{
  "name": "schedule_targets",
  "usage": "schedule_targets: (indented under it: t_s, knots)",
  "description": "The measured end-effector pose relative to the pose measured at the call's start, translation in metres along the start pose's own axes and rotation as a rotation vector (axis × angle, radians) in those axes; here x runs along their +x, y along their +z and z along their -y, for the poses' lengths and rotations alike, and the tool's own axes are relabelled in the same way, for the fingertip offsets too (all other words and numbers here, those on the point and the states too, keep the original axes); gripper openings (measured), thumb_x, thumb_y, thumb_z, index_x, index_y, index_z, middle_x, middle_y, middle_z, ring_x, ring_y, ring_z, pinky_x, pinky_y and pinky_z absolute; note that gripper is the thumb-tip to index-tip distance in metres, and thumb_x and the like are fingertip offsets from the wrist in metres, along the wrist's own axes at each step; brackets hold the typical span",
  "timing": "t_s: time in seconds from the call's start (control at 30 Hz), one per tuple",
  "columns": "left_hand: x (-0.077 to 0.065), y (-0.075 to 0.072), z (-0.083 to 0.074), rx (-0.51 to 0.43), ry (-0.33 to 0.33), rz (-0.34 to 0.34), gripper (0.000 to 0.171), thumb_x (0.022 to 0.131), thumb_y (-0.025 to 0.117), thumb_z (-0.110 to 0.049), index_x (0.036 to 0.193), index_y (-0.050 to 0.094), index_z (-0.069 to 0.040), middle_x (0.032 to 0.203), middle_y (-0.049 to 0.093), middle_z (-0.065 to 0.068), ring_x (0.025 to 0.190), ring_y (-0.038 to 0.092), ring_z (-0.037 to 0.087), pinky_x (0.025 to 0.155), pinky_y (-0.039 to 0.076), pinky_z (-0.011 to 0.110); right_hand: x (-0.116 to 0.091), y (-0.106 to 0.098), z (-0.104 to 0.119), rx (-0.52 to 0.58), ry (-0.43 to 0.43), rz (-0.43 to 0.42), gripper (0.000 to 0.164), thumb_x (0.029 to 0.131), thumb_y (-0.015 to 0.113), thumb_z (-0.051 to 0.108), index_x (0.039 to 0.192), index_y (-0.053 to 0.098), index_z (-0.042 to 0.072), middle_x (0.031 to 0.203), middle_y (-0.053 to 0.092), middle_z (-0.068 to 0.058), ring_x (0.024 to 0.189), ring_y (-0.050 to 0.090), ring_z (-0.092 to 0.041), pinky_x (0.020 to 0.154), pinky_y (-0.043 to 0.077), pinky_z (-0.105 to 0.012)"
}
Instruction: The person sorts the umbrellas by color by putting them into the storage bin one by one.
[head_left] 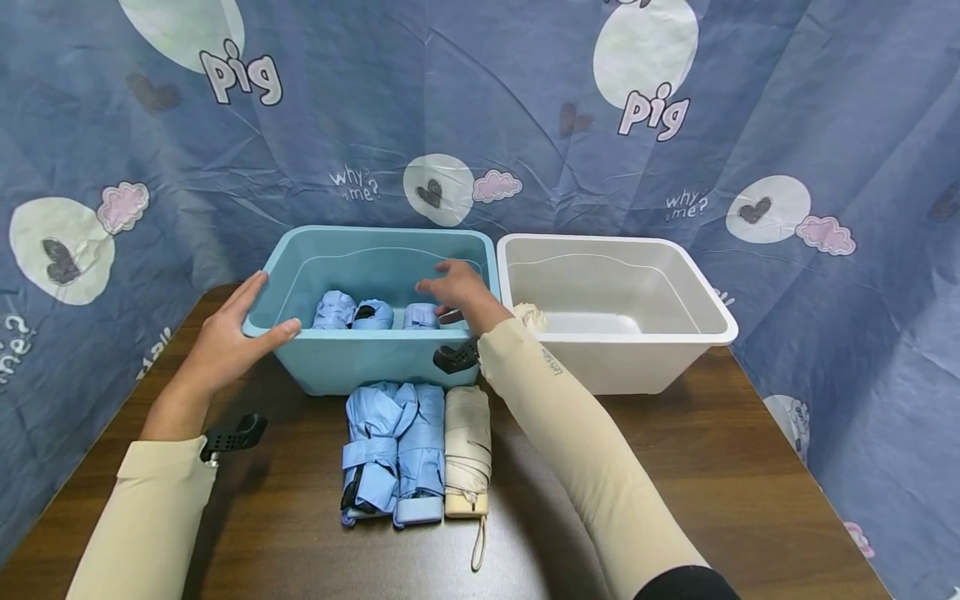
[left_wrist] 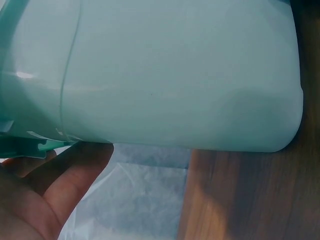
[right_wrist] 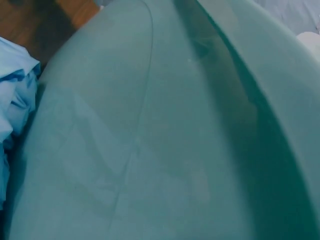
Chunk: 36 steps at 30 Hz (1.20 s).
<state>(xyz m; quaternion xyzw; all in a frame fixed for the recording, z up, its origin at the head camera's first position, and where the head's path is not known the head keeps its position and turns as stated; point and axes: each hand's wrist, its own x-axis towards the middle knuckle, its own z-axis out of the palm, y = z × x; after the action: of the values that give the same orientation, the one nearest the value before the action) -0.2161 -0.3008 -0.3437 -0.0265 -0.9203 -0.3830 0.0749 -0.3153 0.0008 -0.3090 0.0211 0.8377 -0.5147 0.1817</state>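
Observation:
My left hand (head_left: 232,333) rests against the left front corner of the blue bin (head_left: 382,360), thumb on the front rim and extended fingers along the left side. In the left wrist view, its fingers (left_wrist: 75,175) lie right under the rim. Over the bin's right part, my right hand (head_left: 461,293) reaches in with fingers spread, nothing held. Below it stands a rolled blue umbrella (head_left: 421,316); two more blue bundles, one left (head_left: 334,310) and one beside it (head_left: 372,315), stand further left. The right wrist view shows mostly bin wall (right_wrist: 125,125), without the hand.
A white bin (head_left: 615,364) stands right beside the blue one, with a cream bundle (head_left: 531,317) in its left front corner. Before the blue bin, two folded blue umbrellas (head_left: 371,450) and a beige umbrella (head_left: 468,442) lie on the wooden table (head_left: 712,492). A printed blue cloth (head_left: 480,100) hangs behind.

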Motion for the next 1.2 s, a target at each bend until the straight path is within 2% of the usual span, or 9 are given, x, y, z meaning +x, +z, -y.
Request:
schedule_targets:
  t_s: [0.2,0.47,0.77,0.93,1.07,1.2]
  knots:
    - [0.002,0.001,-0.001,0.0,0.014,0.0,0.093,0.087,0.065,-0.046,0.156,0.006,-0.023,0.162,0.004,0.007,0.14,0.019,0.048,0.101,0.022,0.072,-0.004,-0.005,0.001,0.067,-0.055,0.028,0.061,0.092,0.067,0.028,0.146,0.04,0.014,0.137,0.049,-0.013,0.098,0.067,-0.027,0.074,0.057,-0.036]
    - [0.0,0.0,-0.003,0.004,0.027,-0.004,0.093,0.088,0.065,-0.045,0.156,0.007,-0.02,0.162,0.005,0.008,0.14,0.018,0.047,0.103,0.021,0.071,-0.016,-0.01,-0.001,0.153,-0.14,0.053,0.06,0.091,0.067,0.03,0.144,0.042,0.015,0.135,0.052,-0.014,0.102,0.067,-0.03,0.074,0.057,-0.036]
    - [0.0,-0.001,-0.001,0.002,0.022,-0.007,0.093,0.088,0.065,-0.045,0.156,0.008,-0.019,0.162,0.005,0.008,0.142,0.016,0.045,0.104,0.019,0.07,-0.044,-0.021,-0.002,0.052,-0.269,0.066,0.056,0.092,0.065,0.035,0.142,0.045,0.019,0.125,0.058,-0.009,0.092,0.068,-0.017,0.085,0.054,-0.037]
    - [0.0,-0.001,0.0,-0.003,0.013,-0.008,0.093,0.088,0.065,-0.046,0.156,0.007,-0.022,0.162,0.004,0.006,0.141,0.017,0.046,0.103,0.02,0.071,-0.06,-0.028,-0.005,0.014,-0.323,0.058,0.055,0.091,0.067,0.034,0.14,0.047,0.021,0.12,0.062,-0.007,0.092,0.067,-0.016,0.083,0.055,-0.036]
    - [0.0,-0.002,0.001,-0.002,0.005,-0.005,0.093,0.088,0.065,-0.047,0.156,0.006,-0.024,0.162,0.004,0.006,0.141,0.017,0.047,0.102,0.021,0.071,-0.072,-0.035,-0.009,0.011,-0.37,0.05,0.052,0.091,0.067,0.032,0.138,0.05,0.02,0.117,0.063,-0.008,0.094,0.068,-0.019,0.081,0.055,-0.036]
    - [0.0,-0.001,0.001,0.002,0.005,0.0,0.093,0.088,0.064,-0.047,0.156,0.006,-0.024,0.162,0.004,0.006,0.141,0.018,0.047,0.102,0.021,0.072,-0.084,-0.044,-0.016,0.055,-0.413,0.062,0.05,0.091,0.068,0.029,0.137,0.051,0.018,0.116,0.063,-0.009,0.099,0.067,-0.025,0.082,0.055,-0.039]
